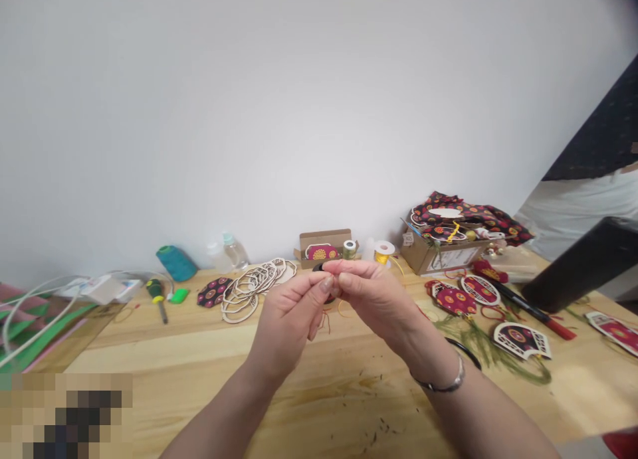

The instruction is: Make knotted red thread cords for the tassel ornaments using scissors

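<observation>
Left hand (289, 313) and right hand (381, 303) pinch together before the tabletop's (174, 359) back edge, thread (327, 323) just below both; I can't see what's gripped.

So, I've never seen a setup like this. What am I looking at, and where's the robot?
There is no robot here: these are a person's own bare hands. The single picture comes from a camera worn on that person's head, looking forward and down. The left hand and right hand meet over a wooden table, fingers pinched close together; whatever they hold is too hidden to make out.

To the left lie a screwdriver, a blue-green cone of thread and a pile of pale cut-out shapes. Behind the hands stands a spool of yellow thread. To the right, patterned cloth spills over a cardboard box. Part of another person shows at the right edge.
</observation>
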Available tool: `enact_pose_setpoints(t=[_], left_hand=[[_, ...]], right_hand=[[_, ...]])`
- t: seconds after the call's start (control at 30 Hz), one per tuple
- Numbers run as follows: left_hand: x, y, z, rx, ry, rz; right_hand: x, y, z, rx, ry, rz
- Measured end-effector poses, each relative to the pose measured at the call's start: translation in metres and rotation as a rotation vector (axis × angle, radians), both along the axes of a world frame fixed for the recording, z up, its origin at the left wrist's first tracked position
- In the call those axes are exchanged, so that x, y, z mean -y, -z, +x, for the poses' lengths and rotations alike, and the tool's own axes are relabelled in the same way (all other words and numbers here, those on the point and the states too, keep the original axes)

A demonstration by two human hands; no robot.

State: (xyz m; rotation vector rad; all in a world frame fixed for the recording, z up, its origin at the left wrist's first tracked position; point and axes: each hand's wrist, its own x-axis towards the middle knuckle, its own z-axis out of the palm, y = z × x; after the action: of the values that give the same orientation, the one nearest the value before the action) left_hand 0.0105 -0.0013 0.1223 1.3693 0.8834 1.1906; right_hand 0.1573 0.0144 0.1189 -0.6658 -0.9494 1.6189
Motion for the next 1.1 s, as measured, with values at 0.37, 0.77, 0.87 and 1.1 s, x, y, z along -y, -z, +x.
enact_pose_setpoints(t=[0.37, 0.77, 0.87, 1.1], left_hand=[[0.003, 0.003, 0.0, -0.067, 0.008, 0.029], [0.005, -0.002, 0.003, -0.167, 0.026, 0.107], [0.006, -0.004, 0.006, -0.211, 0.069, 0.114], [-0.002, -0.004, 0.007, -0.391, -0.11, 0.272]], right_hand=[[0.0, 0.001, 0.004, -0.018, -0.023, 0.0], [0.003, -0.001, 0.007, 0.01, 0.054, 0.116], [0.005, -0.005, 0.012, 0.041, 0.1, 0.175], [0.003, -0.017, 0.026, 0.105, 0.339, 0.224]])
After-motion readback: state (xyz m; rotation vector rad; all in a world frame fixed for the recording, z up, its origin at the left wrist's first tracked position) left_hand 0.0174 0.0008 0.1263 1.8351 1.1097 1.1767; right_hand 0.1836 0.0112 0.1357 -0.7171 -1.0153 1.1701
